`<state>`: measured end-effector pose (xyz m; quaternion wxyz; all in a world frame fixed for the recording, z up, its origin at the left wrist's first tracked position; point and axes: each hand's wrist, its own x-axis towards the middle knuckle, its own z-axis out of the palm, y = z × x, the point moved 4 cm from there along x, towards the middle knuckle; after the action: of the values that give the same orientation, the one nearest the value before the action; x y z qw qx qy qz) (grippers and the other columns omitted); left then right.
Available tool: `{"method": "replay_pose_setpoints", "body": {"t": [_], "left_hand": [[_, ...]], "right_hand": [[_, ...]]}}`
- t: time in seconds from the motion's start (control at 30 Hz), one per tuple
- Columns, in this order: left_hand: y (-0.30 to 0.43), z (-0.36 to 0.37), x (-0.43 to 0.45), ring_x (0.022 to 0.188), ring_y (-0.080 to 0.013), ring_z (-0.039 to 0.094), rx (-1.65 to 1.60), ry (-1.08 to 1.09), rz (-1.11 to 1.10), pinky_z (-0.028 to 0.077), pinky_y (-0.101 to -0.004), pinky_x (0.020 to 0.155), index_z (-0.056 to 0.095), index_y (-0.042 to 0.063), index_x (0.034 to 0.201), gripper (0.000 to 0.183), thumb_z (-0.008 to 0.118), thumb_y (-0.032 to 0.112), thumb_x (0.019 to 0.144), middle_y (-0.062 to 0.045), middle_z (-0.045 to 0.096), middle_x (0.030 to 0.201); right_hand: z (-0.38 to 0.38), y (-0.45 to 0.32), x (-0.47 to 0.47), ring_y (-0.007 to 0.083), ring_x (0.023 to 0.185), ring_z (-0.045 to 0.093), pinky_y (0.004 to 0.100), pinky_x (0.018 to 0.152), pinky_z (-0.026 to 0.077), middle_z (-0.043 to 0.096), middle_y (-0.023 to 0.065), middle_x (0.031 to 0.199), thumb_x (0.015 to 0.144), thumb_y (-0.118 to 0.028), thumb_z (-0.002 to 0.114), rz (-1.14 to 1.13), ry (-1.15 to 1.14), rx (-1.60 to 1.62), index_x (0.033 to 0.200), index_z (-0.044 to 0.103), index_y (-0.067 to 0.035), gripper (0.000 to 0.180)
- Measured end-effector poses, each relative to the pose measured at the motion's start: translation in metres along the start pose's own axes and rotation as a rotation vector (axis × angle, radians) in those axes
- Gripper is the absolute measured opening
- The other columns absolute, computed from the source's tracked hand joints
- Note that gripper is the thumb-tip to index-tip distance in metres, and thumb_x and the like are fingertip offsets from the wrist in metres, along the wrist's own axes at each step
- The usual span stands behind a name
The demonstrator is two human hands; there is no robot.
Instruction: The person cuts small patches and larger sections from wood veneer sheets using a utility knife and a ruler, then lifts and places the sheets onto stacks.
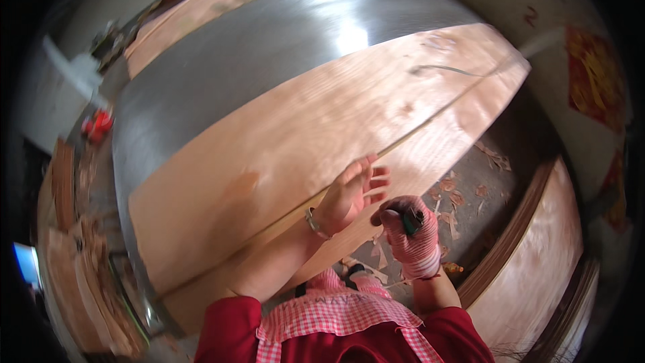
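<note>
My bare left hand point(355, 186), with a bracelet at the wrist, is over a wide wood veneer sheet point(282, 136), its fingers apart and slightly blurred. Close to its fingertips runs a thin, dark-edged strip or seam point(413, 133) along the sheet; whether they touch it I cannot tell. My right hand point(410, 237) wears a red-and-white striped knit glove and is closed around a small tool point(412, 222) with a green part, mostly hidden in the fist. It is just off the sheet's near edge. Under the veneer is a shiny metal-topped table point(221, 91).
Stacked veneer sheets point(529, 257) stand low at the right. Veneer scraps point(453, 196) litter the floor. More veneer pieces point(85, 292) lie at the left, and another wood sheet point(201, 15) lies beyond the metal surface. A narrow curved strip point(448, 69) rests on the veneer's far end.
</note>
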<state>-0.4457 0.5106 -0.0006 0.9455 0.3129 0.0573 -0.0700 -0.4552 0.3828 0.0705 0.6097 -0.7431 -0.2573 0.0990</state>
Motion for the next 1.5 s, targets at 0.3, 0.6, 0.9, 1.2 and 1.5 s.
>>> {"method": "replay_pose_setpoints", "body": {"t": [0.3, 0.6, 0.9, 1.2, 1.5], "left_hand": [[0.01, -0.095, -0.133, 0.073, -0.0066, 0.054, 0.508, 0.155, 0.179, 0.045, -0.0205, 0.065, 0.056, 0.001, 0.092, 0.009, 0.058, 0.009, 0.087, -0.001, 0.057, 0.08], [0.092, -0.214, -0.108, 0.094, -0.0264, 0.056, 1.812, 0.676, 0.628, 0.047, -0.0337, 0.079, 0.061, 0.001, 0.093, 0.015, 0.052, 0.003, 0.081, -0.009, 0.06, 0.101], [0.086, -0.226, -0.097, 0.092, -0.0243, 0.055, 2.07, 0.634, 0.758, 0.047, -0.0334, 0.077, 0.059, 0.0, 0.101, 0.022, 0.049, 0.008, 0.083, -0.009, 0.058, 0.103], [0.077, -0.241, -0.085, 0.09, -0.0256, 0.052, 2.12, 0.523, 0.577, 0.046, -0.035, 0.077, 0.059, 0.006, 0.104, 0.022, 0.048, 0.01, 0.085, -0.012, 0.055, 0.113], [0.089, -0.248, -0.157, 0.118, -0.0306, 0.045, 1.861, 0.615, 0.56, 0.04, -0.0365, 0.097, 0.052, -0.003, 0.114, 0.038, 0.042, -0.01, 0.078, -0.016, 0.044, 0.131]], "right_hand": [[0.106, 0.033, 0.003, 0.0231, 0.07, 0.064, 0.0321, 0.064, 0.05, 0.063, 0.0107, 0.078, 0.08, -0.015, 0.064, 0.301, -0.637, -0.189, 0.121, 0.05, -0.009, 0.043], [0.19, 0.108, 0.093, 0.0104, 0.049, 0.051, 0.0263, 0.044, 0.043, 0.056, 0.0027, 0.059, 0.083, -0.019, 0.053, 0.657, -0.55, -0.246, 0.08, 0.064, -0.007, 0.017], [0.255, 0.162, 0.135, 0.0306, 0.083, 0.063, 0.0378, 0.073, 0.05, 0.065, 0.0176, 0.088, 0.079, -0.03, 0.056, 0.704, -0.665, -0.601, 0.092, 0.065, -0.004, 0.03], [0.228, 0.137, 0.121, 0.0281, 0.087, 0.064, 0.0371, 0.073, 0.05, 0.064, 0.0147, 0.095, 0.079, -0.031, 0.057, 0.549, -0.729, -1.026, 0.093, 0.066, -0.009, 0.028], [0.247, 0.11, 0.128, 0.0197, 0.059, 0.059, 0.0353, 0.054, 0.047, 0.061, 0.0063, 0.065, 0.08, -0.03, 0.058, 0.637, -0.708, -0.424, 0.078, 0.064, -0.007, 0.025]]}}
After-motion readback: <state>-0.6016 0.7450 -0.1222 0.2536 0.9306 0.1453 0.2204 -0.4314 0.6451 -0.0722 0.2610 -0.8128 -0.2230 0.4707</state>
